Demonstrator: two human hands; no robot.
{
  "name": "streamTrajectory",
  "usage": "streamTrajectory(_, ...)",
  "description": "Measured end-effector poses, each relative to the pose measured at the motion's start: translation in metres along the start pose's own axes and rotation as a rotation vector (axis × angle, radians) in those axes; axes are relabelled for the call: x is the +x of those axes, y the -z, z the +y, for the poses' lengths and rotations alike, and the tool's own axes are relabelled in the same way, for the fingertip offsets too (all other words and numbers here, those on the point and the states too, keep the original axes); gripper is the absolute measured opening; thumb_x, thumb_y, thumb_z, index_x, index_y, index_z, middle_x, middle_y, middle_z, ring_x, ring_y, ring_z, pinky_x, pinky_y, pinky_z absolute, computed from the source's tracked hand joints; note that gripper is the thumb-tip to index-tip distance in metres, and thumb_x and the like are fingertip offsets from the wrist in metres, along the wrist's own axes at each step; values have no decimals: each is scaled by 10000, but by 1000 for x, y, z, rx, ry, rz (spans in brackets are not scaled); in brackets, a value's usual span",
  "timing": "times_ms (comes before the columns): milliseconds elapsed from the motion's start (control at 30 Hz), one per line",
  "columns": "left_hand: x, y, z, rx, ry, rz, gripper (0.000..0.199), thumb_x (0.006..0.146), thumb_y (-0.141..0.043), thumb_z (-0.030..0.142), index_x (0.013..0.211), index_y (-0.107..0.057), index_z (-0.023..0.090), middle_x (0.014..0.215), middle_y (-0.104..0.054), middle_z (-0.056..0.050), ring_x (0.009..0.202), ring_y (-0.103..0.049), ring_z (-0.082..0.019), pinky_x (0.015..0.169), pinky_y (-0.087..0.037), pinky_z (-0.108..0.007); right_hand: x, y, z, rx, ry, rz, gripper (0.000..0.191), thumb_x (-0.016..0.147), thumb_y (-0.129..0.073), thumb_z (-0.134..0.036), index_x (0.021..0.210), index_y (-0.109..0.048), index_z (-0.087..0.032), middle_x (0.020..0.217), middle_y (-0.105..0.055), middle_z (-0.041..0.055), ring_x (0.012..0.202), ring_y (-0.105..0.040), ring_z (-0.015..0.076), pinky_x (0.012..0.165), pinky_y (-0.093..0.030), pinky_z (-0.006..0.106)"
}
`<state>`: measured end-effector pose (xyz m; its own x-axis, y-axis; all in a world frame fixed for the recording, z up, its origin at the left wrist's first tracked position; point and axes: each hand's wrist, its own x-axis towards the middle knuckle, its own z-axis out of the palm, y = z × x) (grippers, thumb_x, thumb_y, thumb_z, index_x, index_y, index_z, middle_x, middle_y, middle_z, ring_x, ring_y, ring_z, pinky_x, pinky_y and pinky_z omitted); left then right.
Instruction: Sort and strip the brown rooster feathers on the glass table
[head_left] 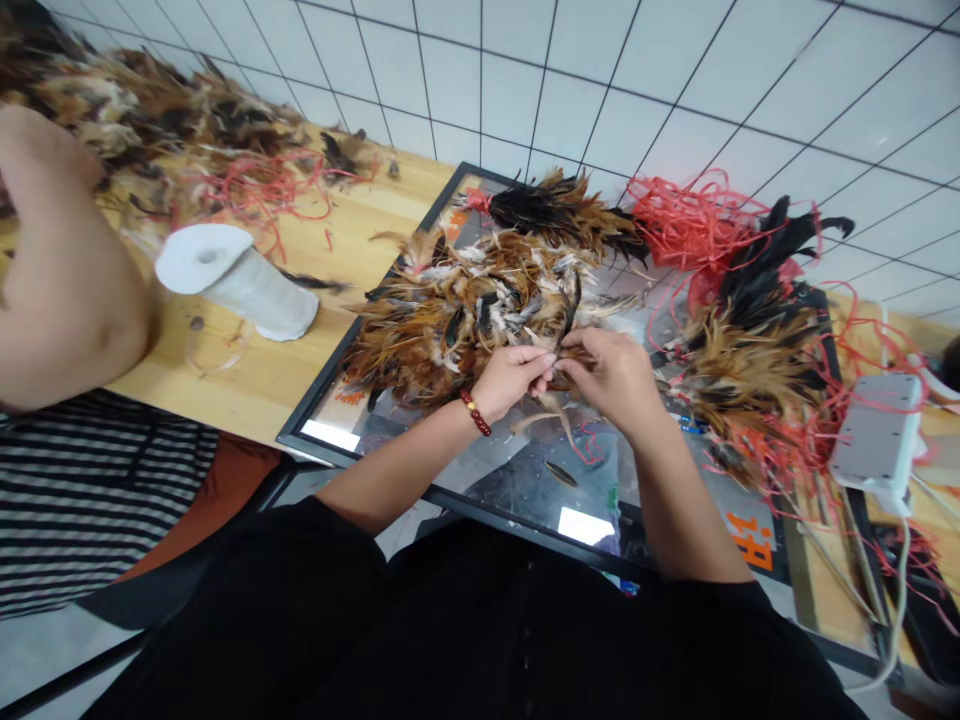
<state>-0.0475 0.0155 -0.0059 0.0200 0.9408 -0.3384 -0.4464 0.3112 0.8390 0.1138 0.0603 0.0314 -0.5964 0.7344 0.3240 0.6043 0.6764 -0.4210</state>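
Note:
My left hand (514, 380), with a beaded bracelet (475, 412) at its wrist, pinches at the near right edge of a pile of brown, white and black feathers (465, 310). Fingertip to fingertip with it is my right hand (611, 375), also closed in a pinch. A dark feather (573, 305) sticks up from between the fingers, and pale feather ends hang below. The quill ends are hidden by my fingertips. A loose feather (561, 473) lies on the glass-topped panel (502, 490) nearer to me.
Behind the pile lies a tied feather bundle (562, 210). Red plastic string (697, 225), more feather bundles (750, 370) and a white power strip (876, 430) are on the right. To the left stand a white spool (240, 280) and a co-worker's arm (67, 270). A tiled wall (570, 80) borders the table.

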Motion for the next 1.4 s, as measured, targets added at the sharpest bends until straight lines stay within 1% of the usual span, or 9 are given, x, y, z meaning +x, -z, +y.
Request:
streamTrajectory(167, 0, 1, 1, -137, 25, -45, 249, 824, -780, 219, 660, -637, 98, 551, -593, 23, 429, -490, -29, 433, -362, -154, 0, 21, 27, 158, -233, 237, 160, 819, -685, -282, 941, -720, -185, 784, -692, 35, 702, -616, 176, 730, -500, 333)
streamTrajectory(333, -3, 2, 1, -216, 57, -186, 334, 751, -851, 324, 663, -616, 104, 563, -592, 26, 447, -492, -30, 450, -384, -163, 1, 18, 30, 776, -393, -248, 412, 605, -882, -450, 855, -684, -190, 686, -626, -24, 600, -551, 123, 582, -471, 269)
streamTrajectory(433, -3, 3, -1, -165, 104, -237, 342, 754, -849, 347, 691, -624, 97, 565, -596, 24, 444, -498, -32, 457, -403, -170, 3, 6, 17, 952, -413, -280, 461, 602, -875, -567, 733, -642, -191, 664, -649, -11, 595, -571, 127, 551, -470, 257)
streamTrajectory(733, -4, 6, 2, -33, 148, -277, 284, 892, -714, 372, 938, -685, 94, 904, -764, -112, 670, -710, -111, 636, -573, -240, 0, -7, 27, 772, -503, -89, 432, 721, -778, -609, 723, -615, -209, 566, -611, -26, 442, -508, 116, 423, -398, 249)
streamTrajectory(900, -3, 5, -1, 138, 101, -288, 201, 878, -720, 221, 733, -683, 86, 655, -694, -35, 549, -630, -62, 568, -521, -180, 4, -7, 13, 794, -504, -132, 446, 667, -819, -586, 654, -591, -203, 548, -591, -16, 475, -507, 123, 453, -402, 258)
streamTrajectory(1100, -3, 4, 3, 48, 50, -178, 170, 872, -720, 208, 759, -691, 84, 612, -665, -19, 517, -617, -68, 540, -504, -185, 12, 2, 20, 834, -475, 505, 344, 671, -812, -499, 812, -644, -234, 715, -626, -17, 591, -532, 115, 587, -470, 268)
streamTrajectory(1167, -4, 3, 4, 21, 27, -122, 171, 872, -721, 205, 755, -685, 86, 621, -666, -17, 523, -621, -71, 544, -504, -191, 10, 11, 28, 747, -461, 530, 330, 682, -808, -484, 839, -660, -235, 737, -642, -4, 613, -547, 125, 613, -484, 281)
streamTrajectory(1267, -3, 3, 6, -28, -8, -60, 160, 875, -723, 214, 775, -681, 97, 629, -667, -5, 536, -622, -66, 548, -495, -183, 3, 24, 32, 584, -427, 316, 274, 735, -781, -458, 823, -681, -219, 747, -674, 19, 623, -569, 142, 612, -484, 295)
streamTrajectory(1400, -1, 3, 8, -82, -51, 16, 132, 891, -702, 207, 813, -683, 103, 634, -666, 4, 540, -610, -59, 560, -488, -181, -4, 25, 15, 468, -206, -352, 160, 816, -715, -343, 853, -738, -188, 717, -688, 8, 609, -586, 131, 609, -462, 273)
